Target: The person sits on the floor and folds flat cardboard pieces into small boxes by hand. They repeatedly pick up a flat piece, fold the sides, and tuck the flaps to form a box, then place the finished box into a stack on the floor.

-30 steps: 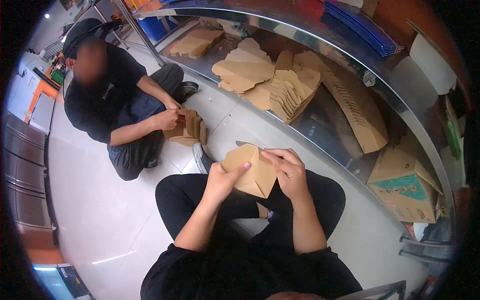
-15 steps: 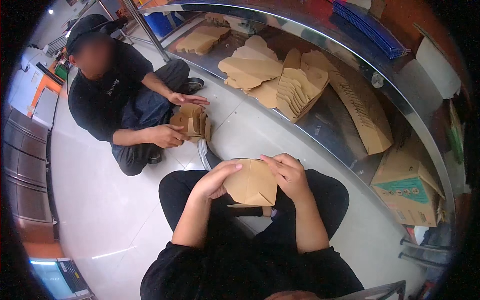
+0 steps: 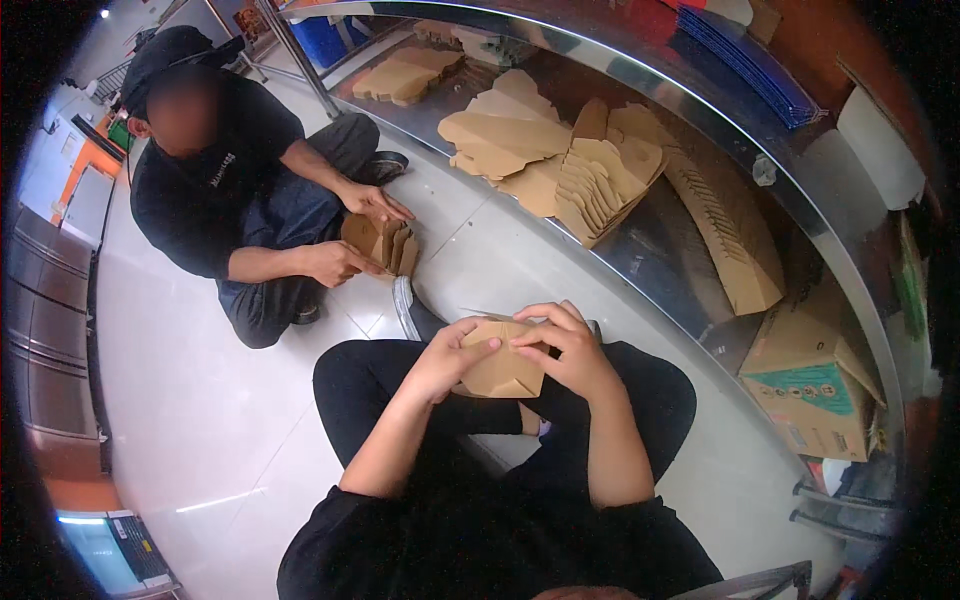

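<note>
Above my crossed legs I hold a brown cardboard food box [image 3: 500, 372], partly folded. My left hand [image 3: 445, 362] grips its left side, thumb lying on the panel facing me. My right hand [image 3: 562, 348] pinches the upper right edge, fingertips near the middle of the top. The box's far side is hidden behind the panel and my fingers. At the left, another person [image 3: 215, 190] sits on the floor with both hands on a similar brown box [image 3: 382, 240].
A low metal shelf to the right bears flat cardboard blanks [image 3: 505, 130], a nested stack of folded pieces [image 3: 600, 190] and a long row of nested boxes [image 3: 735, 235]. A carton [image 3: 815, 385] stands at its near end. Tiled floor [image 3: 240, 420] spreads at the left.
The box in my hands has tilted, its top edge folded in. My right fingers and left thumb have moved toward its middle. The other person's hands have lowered onto their box.
</note>
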A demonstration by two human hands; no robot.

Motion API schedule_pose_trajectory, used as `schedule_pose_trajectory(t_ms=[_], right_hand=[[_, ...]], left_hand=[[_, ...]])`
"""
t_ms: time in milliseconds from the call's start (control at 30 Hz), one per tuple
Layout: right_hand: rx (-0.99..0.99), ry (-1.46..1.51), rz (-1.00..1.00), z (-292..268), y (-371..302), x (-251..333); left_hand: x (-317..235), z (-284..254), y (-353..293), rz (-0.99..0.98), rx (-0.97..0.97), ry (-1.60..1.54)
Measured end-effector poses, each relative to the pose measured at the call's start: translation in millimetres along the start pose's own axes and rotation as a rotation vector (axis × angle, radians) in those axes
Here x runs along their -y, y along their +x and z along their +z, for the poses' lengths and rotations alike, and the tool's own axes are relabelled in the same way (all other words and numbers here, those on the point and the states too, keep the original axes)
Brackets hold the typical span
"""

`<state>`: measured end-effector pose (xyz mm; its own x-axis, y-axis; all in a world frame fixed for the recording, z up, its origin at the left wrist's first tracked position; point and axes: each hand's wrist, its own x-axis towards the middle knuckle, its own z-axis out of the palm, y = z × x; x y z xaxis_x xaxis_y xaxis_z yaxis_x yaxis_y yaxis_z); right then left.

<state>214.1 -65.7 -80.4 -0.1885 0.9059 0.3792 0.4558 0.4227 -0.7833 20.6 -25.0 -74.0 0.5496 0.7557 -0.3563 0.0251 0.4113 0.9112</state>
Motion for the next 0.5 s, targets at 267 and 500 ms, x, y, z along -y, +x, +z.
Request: schedule_pose_trajectory(t_ms=[267,500], right_hand=[[-0.055,-0.007,-0.022,2,2,1],[-0.057,0.225,0.003,8,1,0]], left_hand=[[-5,7,-5,0.096,-0.091,0.125],[-18,20,-13,0.269,-0.166,0.483]])
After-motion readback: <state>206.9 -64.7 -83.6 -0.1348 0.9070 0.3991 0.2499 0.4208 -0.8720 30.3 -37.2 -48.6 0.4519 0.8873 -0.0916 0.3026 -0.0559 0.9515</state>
